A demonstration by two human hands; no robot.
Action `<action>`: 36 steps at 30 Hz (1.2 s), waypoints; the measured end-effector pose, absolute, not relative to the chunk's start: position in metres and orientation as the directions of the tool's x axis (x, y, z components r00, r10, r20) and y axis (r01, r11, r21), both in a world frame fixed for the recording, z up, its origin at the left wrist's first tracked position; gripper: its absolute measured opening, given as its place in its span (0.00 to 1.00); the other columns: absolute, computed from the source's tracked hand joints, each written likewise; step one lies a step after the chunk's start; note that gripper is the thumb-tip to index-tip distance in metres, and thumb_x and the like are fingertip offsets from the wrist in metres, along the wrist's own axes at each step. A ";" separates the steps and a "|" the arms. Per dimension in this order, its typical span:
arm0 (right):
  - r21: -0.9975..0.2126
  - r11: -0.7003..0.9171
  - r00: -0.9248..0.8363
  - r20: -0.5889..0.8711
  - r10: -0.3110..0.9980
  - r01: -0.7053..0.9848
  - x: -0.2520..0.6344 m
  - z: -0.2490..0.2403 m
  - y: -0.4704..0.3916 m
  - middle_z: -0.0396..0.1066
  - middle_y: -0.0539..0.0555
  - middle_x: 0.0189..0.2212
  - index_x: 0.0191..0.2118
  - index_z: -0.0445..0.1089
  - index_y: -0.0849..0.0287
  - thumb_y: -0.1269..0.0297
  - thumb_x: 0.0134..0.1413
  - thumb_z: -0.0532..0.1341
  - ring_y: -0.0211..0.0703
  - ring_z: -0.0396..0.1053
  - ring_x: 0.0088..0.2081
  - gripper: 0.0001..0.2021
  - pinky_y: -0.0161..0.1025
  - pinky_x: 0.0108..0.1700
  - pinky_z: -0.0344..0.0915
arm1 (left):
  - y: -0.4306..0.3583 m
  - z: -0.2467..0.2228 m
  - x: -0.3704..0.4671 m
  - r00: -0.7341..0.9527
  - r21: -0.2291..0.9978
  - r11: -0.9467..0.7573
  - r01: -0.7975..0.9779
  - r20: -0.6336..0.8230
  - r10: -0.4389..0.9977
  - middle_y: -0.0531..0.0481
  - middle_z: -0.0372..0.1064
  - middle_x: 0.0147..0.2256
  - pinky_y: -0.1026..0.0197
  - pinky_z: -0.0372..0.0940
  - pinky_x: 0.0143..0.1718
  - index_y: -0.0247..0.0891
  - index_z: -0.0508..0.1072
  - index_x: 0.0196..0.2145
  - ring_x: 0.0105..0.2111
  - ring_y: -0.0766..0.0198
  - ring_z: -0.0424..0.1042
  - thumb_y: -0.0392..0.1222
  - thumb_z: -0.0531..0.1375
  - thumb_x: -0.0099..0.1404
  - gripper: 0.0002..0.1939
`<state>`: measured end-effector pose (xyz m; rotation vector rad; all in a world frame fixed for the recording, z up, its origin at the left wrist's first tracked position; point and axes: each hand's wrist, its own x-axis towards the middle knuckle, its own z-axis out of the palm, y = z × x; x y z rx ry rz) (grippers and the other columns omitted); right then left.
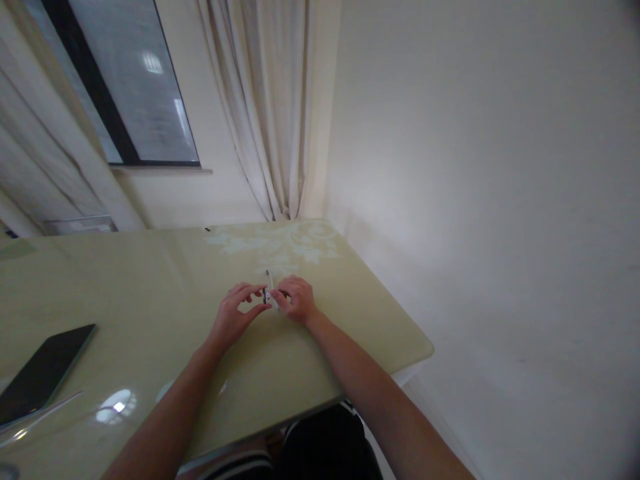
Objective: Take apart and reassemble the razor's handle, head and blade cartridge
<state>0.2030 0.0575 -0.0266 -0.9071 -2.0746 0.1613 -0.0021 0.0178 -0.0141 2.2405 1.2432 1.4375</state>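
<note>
We cannot make out the dark piece [265, 296] at the left hand's [239, 305] fingertips; it is too small. The right hand's [297, 300] curled fingers hide part of whatever they hold, and the pale strip [271, 279] beside them is too fine to identify. A dark speck [207, 229] at the table's [370, 320] far edge is also too tiny to name. The left edge cuts off the black slab [45, 373] and the thin rod [47, 415]; a blurred round thing [8, 472] is cropped in the lower left corner. We lose both forearms below and the window [135, 80] above.
</note>
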 end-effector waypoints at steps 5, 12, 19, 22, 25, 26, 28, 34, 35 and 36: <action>-0.402 0.766 -0.425 0.657 0.623 0.502 0.205 -0.026 0.057 0.68 0.53 0.27 0.27 0.63 0.55 0.56 0.72 0.51 0.45 0.64 0.33 0.20 0.41 0.42 0.59 | 0.018 -0.016 -0.002 0.136 0.602 -0.593 0.534 0.631 0.763 0.49 0.73 0.35 0.58 0.69 0.39 0.43 0.81 0.50 0.32 0.61 0.69 0.58 0.67 0.65 0.21; -0.432 0.752 -0.433 0.627 0.647 0.498 0.204 -0.023 0.056 0.68 0.52 0.27 0.28 0.67 0.55 0.53 0.73 0.54 0.45 0.64 0.34 0.21 0.40 0.42 0.60 | 0.016 -0.013 -0.003 0.136 0.603 -0.596 0.530 0.634 0.761 0.50 0.73 0.35 0.58 0.69 0.38 0.43 0.81 0.50 0.31 0.61 0.69 0.57 0.67 0.66 0.21; -0.433 0.746 -0.444 0.611 0.656 0.506 0.204 -0.021 0.055 0.67 0.52 0.27 0.28 0.67 0.56 0.51 0.73 0.54 0.43 0.64 0.33 0.22 0.40 0.42 0.59 | 0.017 -0.012 -0.003 0.126 0.627 -0.593 0.505 0.626 0.770 0.50 0.74 0.35 0.58 0.69 0.39 0.43 0.81 0.49 0.31 0.61 0.68 0.56 0.68 0.65 0.19; -0.430 0.745 -0.458 0.597 0.659 0.511 0.204 -0.022 0.054 0.67 0.52 0.27 0.28 0.65 0.55 0.53 0.73 0.53 0.43 0.63 0.34 0.21 0.39 0.41 0.59 | 0.016 -0.013 -0.002 0.129 0.637 -0.587 0.500 0.615 0.778 0.50 0.74 0.35 0.58 0.68 0.38 0.44 0.81 0.49 0.31 0.61 0.68 0.55 0.68 0.64 0.19; -0.449 0.745 -0.461 0.592 0.661 0.492 0.205 -0.020 0.052 0.67 0.52 0.28 0.29 0.66 0.55 0.55 0.72 0.54 0.43 0.64 0.34 0.18 0.38 0.41 0.60 | 0.016 -0.012 -0.001 0.121 0.666 -0.569 0.482 0.593 0.796 0.50 0.74 0.34 0.59 0.68 0.38 0.44 0.82 0.49 0.31 0.61 0.68 0.56 0.68 0.64 0.20; -0.468 0.742 -0.457 0.588 0.667 0.480 0.206 -0.019 0.051 0.68 0.52 0.28 0.30 0.66 0.55 0.56 0.71 0.54 0.43 0.65 0.34 0.17 0.38 0.41 0.60 | 0.016 -0.012 -0.001 0.117 0.682 -0.561 0.470 0.581 0.805 0.50 0.74 0.34 0.59 0.68 0.37 0.44 0.82 0.49 0.31 0.62 0.68 0.56 0.69 0.63 0.20; -0.529 0.725 -0.454 0.565 0.689 0.442 0.205 -0.016 0.048 0.68 0.51 0.29 0.31 0.68 0.55 0.57 0.72 0.52 0.42 0.65 0.34 0.17 0.37 0.40 0.60 | 0.017 -0.011 -0.002 0.110 0.724 -0.539 0.432 0.550 0.828 0.51 0.74 0.34 0.60 0.68 0.37 0.44 0.82 0.49 0.30 0.63 0.68 0.55 0.69 0.63 0.20; -0.763 0.619 -0.518 0.458 0.722 0.188 0.203 -0.006 0.039 0.67 0.50 0.28 0.35 0.73 0.57 0.48 0.73 0.50 0.41 0.64 0.32 0.22 0.37 0.37 0.60 | 0.017 -0.009 -0.008 0.101 0.851 -0.447 0.277 0.436 0.894 0.51 0.74 0.34 0.62 0.67 0.34 0.43 0.83 0.48 0.30 0.64 0.70 0.52 0.71 0.60 0.20; -0.812 0.569 -0.534 0.426 0.730 0.129 0.202 -0.005 0.039 0.64 0.49 0.26 0.35 0.73 0.57 0.46 0.73 0.50 0.40 0.62 0.29 0.24 0.37 0.34 0.59 | 0.017 -0.009 -0.009 0.100 0.873 -0.421 0.246 0.409 0.907 0.51 0.74 0.35 0.61 0.68 0.34 0.43 0.83 0.48 0.31 0.64 0.71 0.52 0.71 0.59 0.20; -0.858 0.508 -0.554 0.386 0.737 0.078 0.202 -0.004 0.038 0.61 0.48 0.24 0.34 0.73 0.58 0.44 0.72 0.51 0.39 0.59 0.27 0.25 0.36 0.32 0.58 | 0.016 -0.009 -0.010 0.101 0.896 -0.391 0.211 0.378 0.920 0.50 0.75 0.36 0.61 0.68 0.35 0.42 0.83 0.48 0.32 0.63 0.72 0.51 0.72 0.59 0.21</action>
